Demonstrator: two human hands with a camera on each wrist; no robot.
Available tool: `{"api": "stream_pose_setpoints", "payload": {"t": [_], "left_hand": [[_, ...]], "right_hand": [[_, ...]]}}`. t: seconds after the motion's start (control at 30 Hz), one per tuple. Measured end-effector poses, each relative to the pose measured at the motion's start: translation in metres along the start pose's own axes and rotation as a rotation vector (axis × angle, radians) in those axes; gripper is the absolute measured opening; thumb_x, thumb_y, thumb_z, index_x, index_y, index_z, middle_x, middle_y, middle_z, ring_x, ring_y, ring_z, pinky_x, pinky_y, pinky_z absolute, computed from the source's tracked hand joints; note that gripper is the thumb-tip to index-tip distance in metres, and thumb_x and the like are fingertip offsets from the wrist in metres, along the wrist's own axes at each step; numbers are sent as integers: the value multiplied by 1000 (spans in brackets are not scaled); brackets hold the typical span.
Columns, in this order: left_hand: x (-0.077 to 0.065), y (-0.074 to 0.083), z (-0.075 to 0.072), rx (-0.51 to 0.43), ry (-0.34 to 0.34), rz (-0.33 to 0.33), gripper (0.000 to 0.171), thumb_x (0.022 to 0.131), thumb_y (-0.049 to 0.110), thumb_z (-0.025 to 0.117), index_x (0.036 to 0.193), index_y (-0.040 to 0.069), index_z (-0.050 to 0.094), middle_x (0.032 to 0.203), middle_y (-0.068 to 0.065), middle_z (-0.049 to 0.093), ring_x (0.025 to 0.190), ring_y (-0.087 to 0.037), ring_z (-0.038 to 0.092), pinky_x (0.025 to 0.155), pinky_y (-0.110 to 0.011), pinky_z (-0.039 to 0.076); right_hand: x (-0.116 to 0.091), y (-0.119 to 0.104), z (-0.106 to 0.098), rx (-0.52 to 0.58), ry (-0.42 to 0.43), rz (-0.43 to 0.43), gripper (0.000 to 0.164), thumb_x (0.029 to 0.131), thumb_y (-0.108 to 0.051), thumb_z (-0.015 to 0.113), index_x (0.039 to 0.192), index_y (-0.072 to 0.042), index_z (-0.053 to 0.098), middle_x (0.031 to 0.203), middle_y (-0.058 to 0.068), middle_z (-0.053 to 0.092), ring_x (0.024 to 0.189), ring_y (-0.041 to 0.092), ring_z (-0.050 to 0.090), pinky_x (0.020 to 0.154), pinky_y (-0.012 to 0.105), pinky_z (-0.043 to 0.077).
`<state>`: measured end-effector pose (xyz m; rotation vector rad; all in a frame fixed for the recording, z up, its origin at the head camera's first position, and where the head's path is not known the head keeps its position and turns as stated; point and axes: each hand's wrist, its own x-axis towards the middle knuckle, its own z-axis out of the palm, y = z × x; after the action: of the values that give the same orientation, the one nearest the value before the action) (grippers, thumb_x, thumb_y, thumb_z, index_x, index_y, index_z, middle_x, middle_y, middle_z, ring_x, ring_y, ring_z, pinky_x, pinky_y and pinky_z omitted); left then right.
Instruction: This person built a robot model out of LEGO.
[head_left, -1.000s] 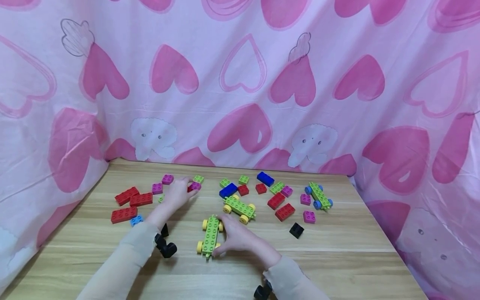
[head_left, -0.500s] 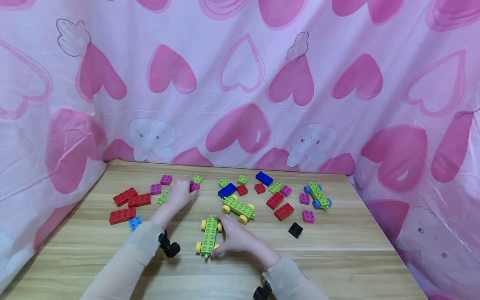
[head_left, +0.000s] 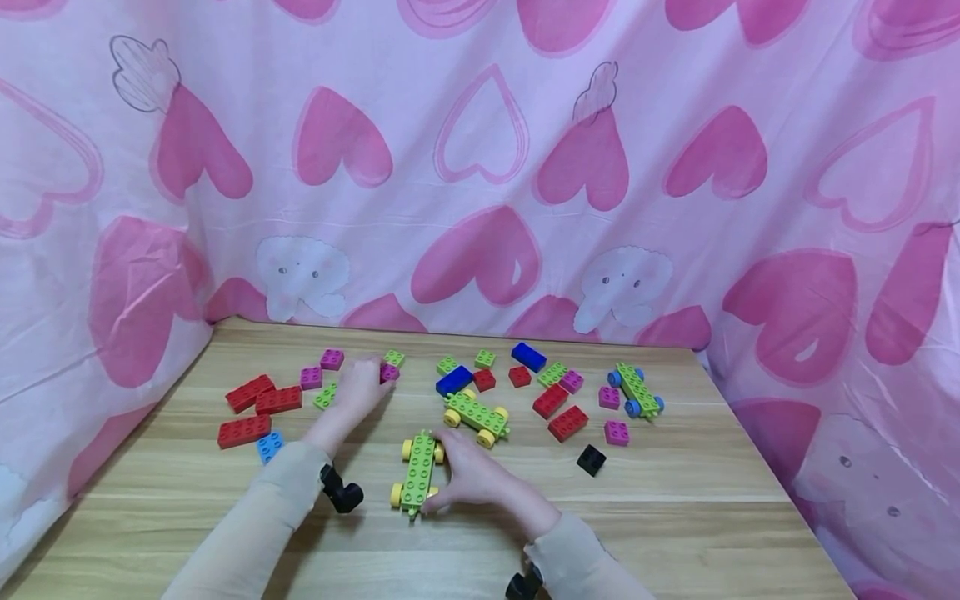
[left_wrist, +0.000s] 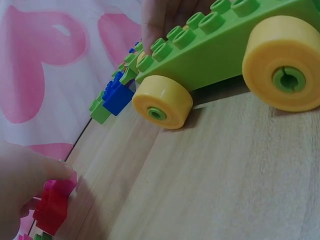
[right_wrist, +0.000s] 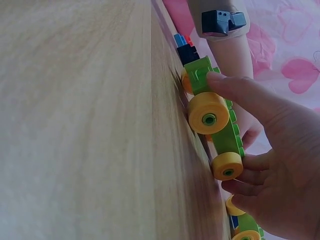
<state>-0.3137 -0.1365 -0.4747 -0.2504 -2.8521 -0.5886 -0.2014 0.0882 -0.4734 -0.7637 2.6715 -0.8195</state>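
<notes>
My right hand (head_left: 474,471) grips a green toy car base (head_left: 418,473) with yellow wheels, thumb at its near end and fingers at its far end. In the right wrist view the thumb lies on the green end of this car base (right_wrist: 227,135), its wheels at the tabletop. Farther back on the left, my left hand (head_left: 358,387) pinches a red brick (left_wrist: 51,210). A magenta brick (left_wrist: 65,184) sits right against it under a fingertip; the palm hides part of both. A light green brick (head_left: 394,358) lies just beyond this hand.
A second yellow-wheeled car base (head_left: 477,417) stands beyond my right hand, and a blue-wheeled one (head_left: 636,392) at the far right. Several red bricks (head_left: 243,431) and a light blue brick (head_left: 271,447) lie left; a black brick (head_left: 591,460) lies right. A pink heart-patterned curtain (head_left: 480,250) hangs behind.
My left wrist has shifted slightly right, with the hand staying at the red and magenta bricks. The right hand keeps its grip on the car base. The head view has turned slightly.
</notes>
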Motion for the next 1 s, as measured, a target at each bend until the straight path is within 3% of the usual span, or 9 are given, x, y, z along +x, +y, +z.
{"api": "stream_pose_setpoints", "payload": {"t": [0.27, 0.63, 1.0], "left_hand": [[0, 0, 0, 0, -2, -17, 40, 84, 17, 76, 114, -7, 63, 102, -25, 69, 93, -40, 66, 84, -50, 55], [-4, 1, 0, -53, 75, -7, 42, 85, 16, 74, 119, -7, 62, 107, -27, 68, 97, -41, 65, 86, -50, 55], [-10, 6, -9, -109, 140, 66, 43, 83, 13, 76, 119, -5, 63, 109, -25, 68, 102, -41, 64, 92, -51, 52]], "right_hand": [[-1, -2, -2, 5, -8, 4, 107, 63, -44, 90, 147, -6, 37, 147, 10, 45, 135, 25, 44, 114, 40, 37], [-2, -3, -1, 31, -10, 12, 106, 63, -42, 90, 148, -6, 36, 148, 11, 44, 136, 27, 43, 114, 42, 36], [-2, -4, -2, 31, -12, 19, 107, 63, -41, 90, 148, -6, 36, 149, 11, 43, 138, 26, 41, 116, 42, 34]]}}
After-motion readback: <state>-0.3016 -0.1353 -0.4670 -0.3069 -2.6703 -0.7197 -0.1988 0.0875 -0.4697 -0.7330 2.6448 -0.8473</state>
